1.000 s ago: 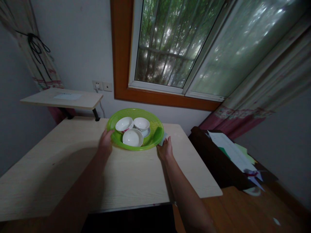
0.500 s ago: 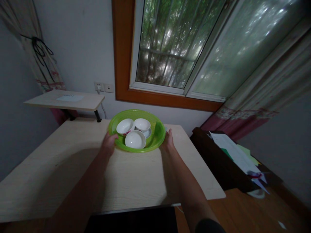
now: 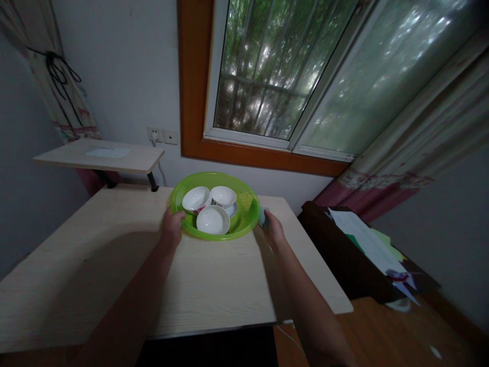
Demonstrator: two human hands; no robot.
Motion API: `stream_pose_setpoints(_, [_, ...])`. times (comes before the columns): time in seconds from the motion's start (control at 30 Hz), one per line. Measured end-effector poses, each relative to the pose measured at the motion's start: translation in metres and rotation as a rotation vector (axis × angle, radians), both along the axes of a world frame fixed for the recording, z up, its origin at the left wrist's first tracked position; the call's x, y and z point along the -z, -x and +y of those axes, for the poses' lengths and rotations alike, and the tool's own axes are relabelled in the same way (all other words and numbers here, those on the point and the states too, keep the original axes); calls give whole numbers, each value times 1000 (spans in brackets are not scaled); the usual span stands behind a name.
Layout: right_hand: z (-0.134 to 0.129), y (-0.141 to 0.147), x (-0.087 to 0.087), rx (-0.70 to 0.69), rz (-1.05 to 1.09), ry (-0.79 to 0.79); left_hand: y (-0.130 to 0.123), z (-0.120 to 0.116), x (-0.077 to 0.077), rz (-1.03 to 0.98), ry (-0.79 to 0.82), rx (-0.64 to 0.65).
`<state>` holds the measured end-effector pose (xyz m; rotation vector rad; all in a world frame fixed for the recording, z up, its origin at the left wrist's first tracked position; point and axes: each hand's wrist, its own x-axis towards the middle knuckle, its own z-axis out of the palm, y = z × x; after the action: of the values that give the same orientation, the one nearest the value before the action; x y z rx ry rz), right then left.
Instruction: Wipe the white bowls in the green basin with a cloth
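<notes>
A round green plastic basin rests on the far part of the table, with white bowls inside. A bowl with a pink pattern leans at the left, another bowl is behind, and a third bowl tilts at the front. Part of a white dish shows beside the back bowl. My left hand grips the basin's left rim, thumb on top. Just off the right rim, my right hand has its fingers closed on a small grey-blue object, whose kind I cannot make out.
A raised wooden shelf with a paper label stands at the back left of the light wooden table. Wall sockets and a cable are behind it. To the right, a dark cabinet carries papers. A window is ahead.
My right hand has come away from the basin's right rim, moving slightly right and nearer, with the grey-blue object now showing at its fingers. My left hand and the bowls stay put.
</notes>
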<state>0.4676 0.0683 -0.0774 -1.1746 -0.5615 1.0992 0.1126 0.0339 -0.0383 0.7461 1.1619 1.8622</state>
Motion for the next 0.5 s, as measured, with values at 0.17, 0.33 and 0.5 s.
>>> stream_pose_setpoints(0.17, [19, -16, -22, 210, -381, -225, -1, 1, 0, -22, 31, 11])
stream_pose_setpoints(0.33, [49, -9, -61, 165, -684, -324, 2, 4, 10, -20, 58, 0])
stream_pose_setpoints(0.5, [75, 10, -76, -73, -877, -297, 7, 11, 26, -23, 153, 22])
